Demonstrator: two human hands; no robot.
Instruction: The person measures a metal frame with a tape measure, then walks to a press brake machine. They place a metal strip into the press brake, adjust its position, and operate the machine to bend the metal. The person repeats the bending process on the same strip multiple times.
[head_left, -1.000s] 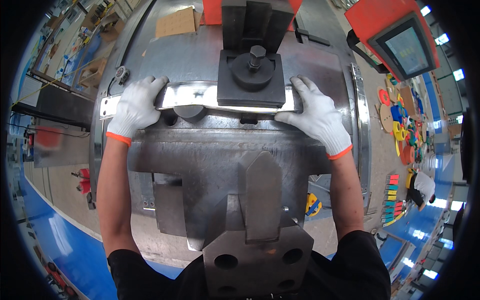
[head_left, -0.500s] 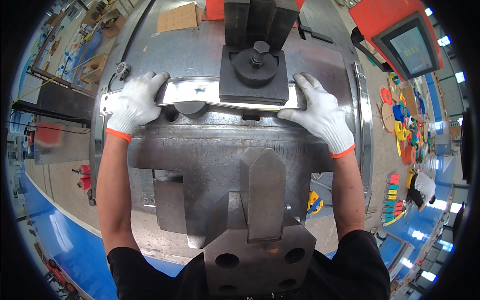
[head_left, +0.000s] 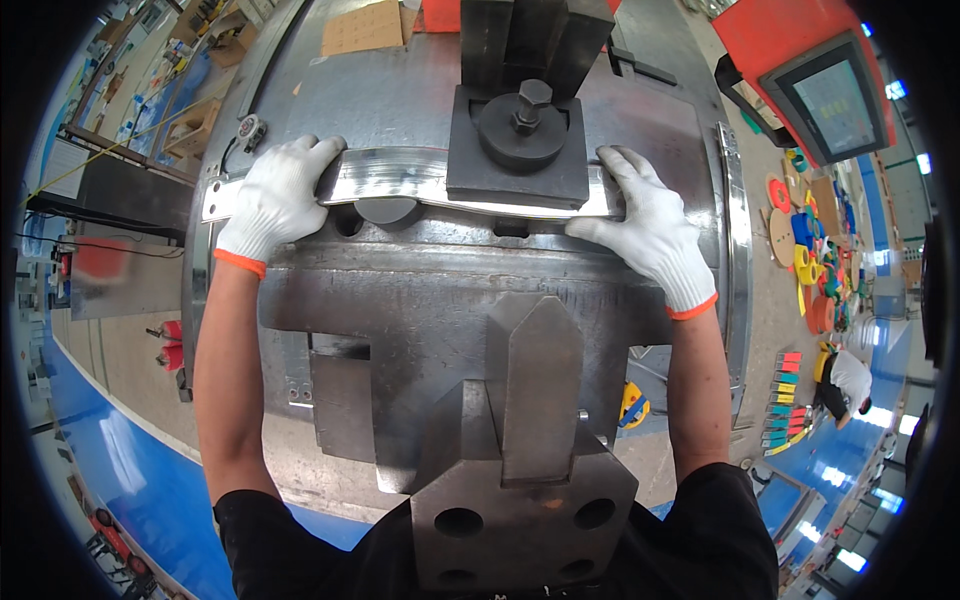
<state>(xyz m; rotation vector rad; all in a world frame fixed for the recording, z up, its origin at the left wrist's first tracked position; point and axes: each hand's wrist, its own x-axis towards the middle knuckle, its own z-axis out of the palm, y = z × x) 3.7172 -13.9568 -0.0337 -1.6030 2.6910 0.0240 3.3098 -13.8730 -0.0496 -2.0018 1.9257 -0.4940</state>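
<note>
view shifted slightly, gloved hands [head_left: 278, 205] still gripping strip [head_left: 392, 176]

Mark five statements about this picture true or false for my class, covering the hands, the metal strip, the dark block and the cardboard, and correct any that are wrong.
1. The left hand and the right hand are both gloved in white. True.
2. The dark block hides part of the shiny metal strip from view. True.
3. Only the right hand touches the metal strip. False: the left hand grips it too.
4. Nothing stands on top of the dark block. False: a round disc and a bolt are on it.
5. Brown cardboard lies farther from the person than the metal strip does. True.
</note>
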